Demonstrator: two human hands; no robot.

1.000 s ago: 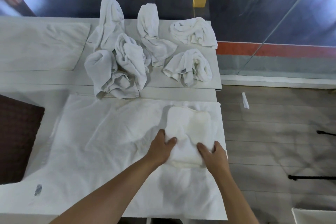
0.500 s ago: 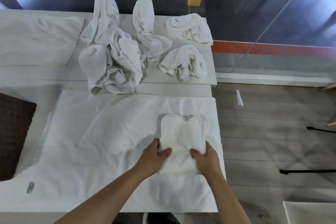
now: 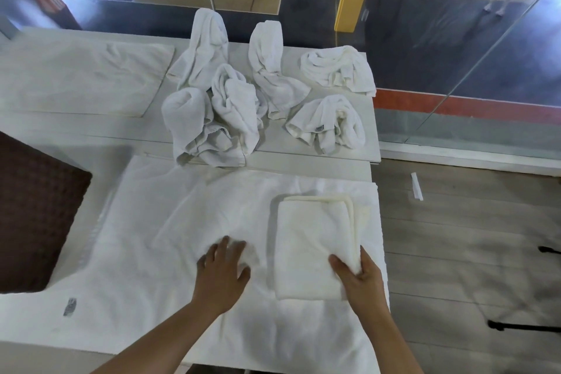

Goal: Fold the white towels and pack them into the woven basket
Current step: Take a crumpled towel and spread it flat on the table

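Note:
A folded white towel (image 3: 309, 246) lies as a neat rectangle on a large spread white towel (image 3: 170, 222) at the table's near right. My right hand (image 3: 359, 278) grips the folded towel's near right corner, thumb on top. My left hand (image 3: 223, 270) rests flat with spread fingers on the spread towel, just left of the folded one and apart from it. Several crumpled white towels (image 3: 230, 106) lie in a heap further back. The dark woven basket (image 3: 33, 215) sits at the left edge, only partly in view.
Another flat white towel (image 3: 82, 76) covers the far left of the white table (image 3: 315, 161). The table's right edge drops to a wooden floor (image 3: 467, 240). A glass wall (image 3: 455, 39) stands behind the table.
My left hand has let go of the folded towel and moved left onto the spread towel. The folded towel now lies flat and smooth, with only my right hand on it.

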